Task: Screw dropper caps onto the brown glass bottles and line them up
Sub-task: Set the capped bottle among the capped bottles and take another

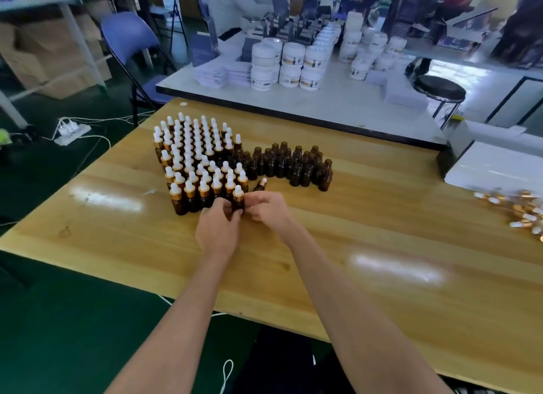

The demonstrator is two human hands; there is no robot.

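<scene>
Left hand (219, 229) and right hand (270, 210) close their grip round one capped bottle (238, 199), seemingly to extend the front row (191, 198). Uncapped bottles (296, 165) wait behind.

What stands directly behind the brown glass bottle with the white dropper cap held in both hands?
Behind the held bottle stand rows of capped brown bottles. Behind it to the right, one gold-collared brown piece lies tilted. The left hand and right hand cover its base.
</scene>
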